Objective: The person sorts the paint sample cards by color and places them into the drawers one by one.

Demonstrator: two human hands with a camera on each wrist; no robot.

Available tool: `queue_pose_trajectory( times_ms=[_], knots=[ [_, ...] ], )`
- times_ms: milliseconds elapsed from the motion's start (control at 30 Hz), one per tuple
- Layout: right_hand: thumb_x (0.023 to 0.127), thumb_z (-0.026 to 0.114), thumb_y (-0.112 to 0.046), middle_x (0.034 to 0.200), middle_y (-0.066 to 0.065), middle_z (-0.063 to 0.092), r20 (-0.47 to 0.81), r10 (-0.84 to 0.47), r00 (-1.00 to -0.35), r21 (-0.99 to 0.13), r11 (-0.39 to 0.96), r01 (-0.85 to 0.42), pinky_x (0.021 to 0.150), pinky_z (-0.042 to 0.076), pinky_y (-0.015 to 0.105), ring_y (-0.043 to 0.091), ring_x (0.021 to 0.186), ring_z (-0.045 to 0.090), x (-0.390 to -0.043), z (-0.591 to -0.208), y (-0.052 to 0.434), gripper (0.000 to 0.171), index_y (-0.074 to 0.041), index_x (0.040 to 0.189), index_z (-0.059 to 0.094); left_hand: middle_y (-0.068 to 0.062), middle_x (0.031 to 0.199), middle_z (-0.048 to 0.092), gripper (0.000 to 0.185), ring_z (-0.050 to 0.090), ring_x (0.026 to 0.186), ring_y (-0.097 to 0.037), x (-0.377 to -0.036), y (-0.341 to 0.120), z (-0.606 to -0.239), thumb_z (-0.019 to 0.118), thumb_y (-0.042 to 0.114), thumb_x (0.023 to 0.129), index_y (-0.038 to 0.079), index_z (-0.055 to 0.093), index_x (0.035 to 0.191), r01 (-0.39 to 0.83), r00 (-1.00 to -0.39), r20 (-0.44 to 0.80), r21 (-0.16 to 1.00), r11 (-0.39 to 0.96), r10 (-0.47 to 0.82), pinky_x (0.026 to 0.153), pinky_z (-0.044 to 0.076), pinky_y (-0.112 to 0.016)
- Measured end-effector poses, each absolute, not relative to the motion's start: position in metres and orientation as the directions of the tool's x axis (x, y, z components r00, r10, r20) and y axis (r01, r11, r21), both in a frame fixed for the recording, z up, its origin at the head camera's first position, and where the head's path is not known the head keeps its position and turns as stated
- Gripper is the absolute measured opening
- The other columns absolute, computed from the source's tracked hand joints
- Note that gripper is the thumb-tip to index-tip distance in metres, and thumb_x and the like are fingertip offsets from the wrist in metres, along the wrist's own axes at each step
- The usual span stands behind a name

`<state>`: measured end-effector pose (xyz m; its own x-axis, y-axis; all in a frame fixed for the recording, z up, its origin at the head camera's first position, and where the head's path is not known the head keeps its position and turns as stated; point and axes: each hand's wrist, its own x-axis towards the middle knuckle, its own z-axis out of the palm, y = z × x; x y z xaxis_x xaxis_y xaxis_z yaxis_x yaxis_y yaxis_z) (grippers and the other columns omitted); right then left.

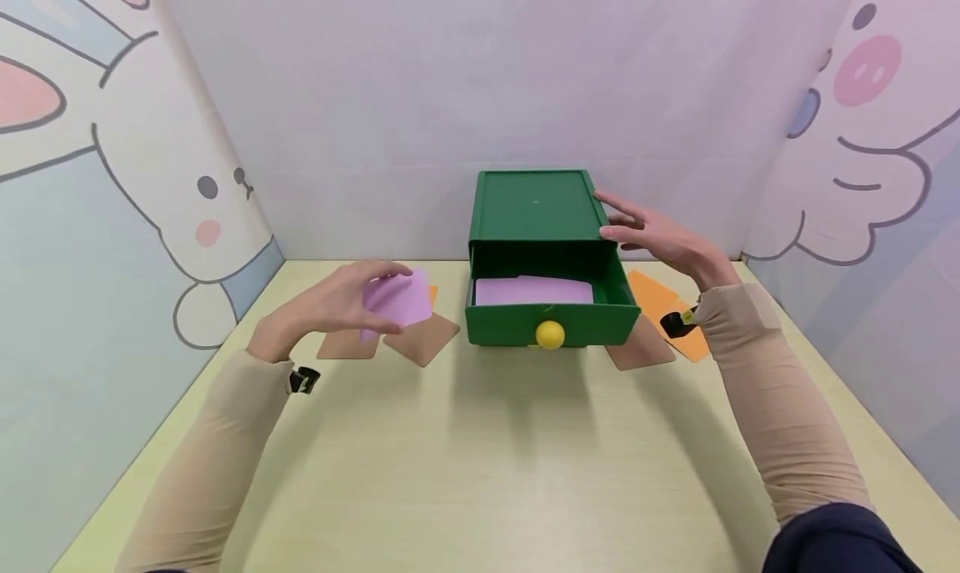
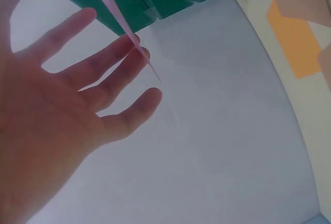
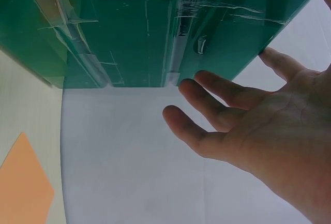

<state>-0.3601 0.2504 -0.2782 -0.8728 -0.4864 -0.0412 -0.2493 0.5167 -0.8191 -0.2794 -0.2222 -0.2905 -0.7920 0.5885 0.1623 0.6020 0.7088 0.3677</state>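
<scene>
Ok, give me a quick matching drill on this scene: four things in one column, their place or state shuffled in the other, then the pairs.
Things:
1. pink card
2. green drawer box
3. yellow knob
4. orange card

Places or states:
A. on the front of the pulled-out drawer
B. flat on the table to the right of the box
C. pinched in the left hand
D. touched at its top right edge by the right hand

Pairs: 1-C, 2-D, 3-A, 4-B
</scene>
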Motion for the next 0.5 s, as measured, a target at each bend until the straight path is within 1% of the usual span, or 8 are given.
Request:
queue_pose_trajectory(
  times_ms=[133,333,500],
  knots=[
    [0.099,0.050,-0.040,0.164,0.007,0.009,-0.040,-0.486,-0.873,-0.817,0.519,-0.251,0.115,0.024,0.059,0.033,0.149,0.016,-0.360,-0.278,0.250,0.069,-0.042,0.154,0.009,-0.006,0.127,0.060,0.073,0.054,0.108,-0.022,-0.283,-0.211,-0.277,0.084,0.037,0.072,0.015,0.054,0.134,0.595,-0.796,0.171,0.397,0.699,0.581,0.081,0.050,-0.038],
    [0.098,0.050,-0.040,0.163,0.007,0.010,-0.035,-0.486,-0.873,-0.817,0.517,-0.255,0.115,0.024,0.060,0.033,0.149,0.017,-0.360,-0.279,0.250,0.069,-0.042,0.154,0.009,-0.006,0.127,0.060,0.064,0.053,0.112,-0.022,-0.288,-0.197,-0.259,0.083,0.035,0.073,0.015,0.058,0.128,0.597,-0.798,0.208,0.396,0.698,0.565,0.085,0.048,-0.039],
    [0.099,0.050,-0.039,0.163,0.009,0.011,-0.034,-0.489,-0.872,-0.818,0.515,-0.257,0.115,0.024,0.060,0.034,0.148,0.017,-0.360,-0.279,0.250,0.069,-0.042,0.154,0.009,-0.004,0.126,0.060,0.057,0.052,0.114,-0.021,-0.291,-0.185,-0.245,0.081,0.036,0.075,0.016,0.060,0.125,0.600,-0.798,0.240,0.412,0.686,0.553,0.086,0.049,-0.039]
  ],
)
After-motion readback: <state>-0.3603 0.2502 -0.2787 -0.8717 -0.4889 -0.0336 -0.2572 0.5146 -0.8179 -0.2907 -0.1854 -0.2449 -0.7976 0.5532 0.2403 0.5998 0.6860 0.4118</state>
